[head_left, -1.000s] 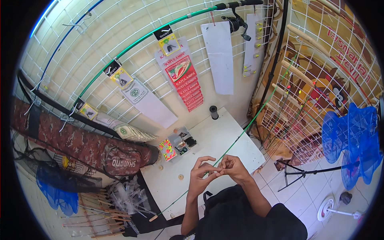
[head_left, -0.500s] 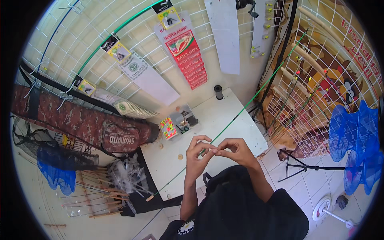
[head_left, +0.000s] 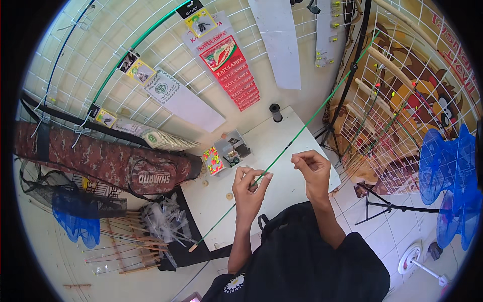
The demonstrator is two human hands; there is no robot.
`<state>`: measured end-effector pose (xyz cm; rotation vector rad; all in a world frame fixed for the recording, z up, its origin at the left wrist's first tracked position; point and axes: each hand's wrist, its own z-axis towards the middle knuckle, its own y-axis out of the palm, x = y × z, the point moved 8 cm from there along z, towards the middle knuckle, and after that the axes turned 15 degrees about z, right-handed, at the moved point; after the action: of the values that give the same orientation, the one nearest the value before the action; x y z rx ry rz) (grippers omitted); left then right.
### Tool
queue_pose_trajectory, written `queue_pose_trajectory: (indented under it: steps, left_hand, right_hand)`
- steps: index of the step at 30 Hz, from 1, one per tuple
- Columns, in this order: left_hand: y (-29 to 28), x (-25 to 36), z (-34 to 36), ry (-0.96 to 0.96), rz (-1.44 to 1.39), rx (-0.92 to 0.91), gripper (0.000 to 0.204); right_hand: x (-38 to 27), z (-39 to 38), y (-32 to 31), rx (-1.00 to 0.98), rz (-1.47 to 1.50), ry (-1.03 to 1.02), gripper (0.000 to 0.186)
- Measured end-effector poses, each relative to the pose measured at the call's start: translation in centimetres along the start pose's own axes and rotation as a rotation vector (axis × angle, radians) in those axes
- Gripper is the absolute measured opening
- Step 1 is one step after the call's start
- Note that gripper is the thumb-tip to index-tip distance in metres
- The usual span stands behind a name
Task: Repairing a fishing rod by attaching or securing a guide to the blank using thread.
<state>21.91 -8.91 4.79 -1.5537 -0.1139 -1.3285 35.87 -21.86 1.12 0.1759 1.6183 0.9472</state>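
Note:
A thin green fishing rod (head_left: 318, 109) slants across the white table, from its light-coloured butt end at the lower left up toward the upper right. My left hand (head_left: 249, 185) is closed around it near the middle of its length. To the right and apart from the rod, my right hand (head_left: 313, 170) is raised with thumb and forefinger pinched together. Whatever lies in that pinch, if anything, is too small to make out. Beyond my left hand stands a clear divided box (head_left: 235, 147) of small dark parts, beside a pack of bright coloured beads (head_left: 213, 160).
A dark spool (head_left: 275, 112) stands at the back of the white table (head_left: 282, 123). On the left hangs a camouflage rod bag (head_left: 100, 156), above bundled rods. Blue nets (head_left: 453, 171) and a black tripod (head_left: 382, 205) are at the right. Packets hang on the wall grid.
My right hand has parted from my left and moved up and to the right, still pinched. My left hand stays on the rod.

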Motion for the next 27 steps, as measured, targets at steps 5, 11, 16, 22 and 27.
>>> queue_pose_trajectory:
  steps: [5, 11, 16, 22, 27]
  left_hand:
    - [-0.3, 0.2, 0.5, 0.005, 0.064, 0.054, 0.010]
    - [0.4, 0.3, 0.7, 0.031, 0.035, 0.013, 0.010]
    - [0.2, 0.1, 0.6, 0.047, 0.042, 0.041, 0.009]
    - [0.4, 0.1, 0.2, 0.064, 0.017, 0.062, 0.008]
    - [0.3, 0.2, 0.1, 0.057, 0.009, 0.060, 0.008]
  right_hand:
    - [0.3, 0.7, 0.9, 0.008, 0.032, 0.001, 0.008]
    - [0.3, 1.2, 1.4, 0.007, -0.005, 0.001, 0.007]
    - [0.5, 1.3, 1.8, 0.011, 0.028, 0.006, 0.009]
    - [0.6, 1.3, 1.8, -0.013, 0.041, 0.037, 0.010]
    - [0.9, 1.5, 1.8, -0.011, 0.104, 0.051, 0.010]
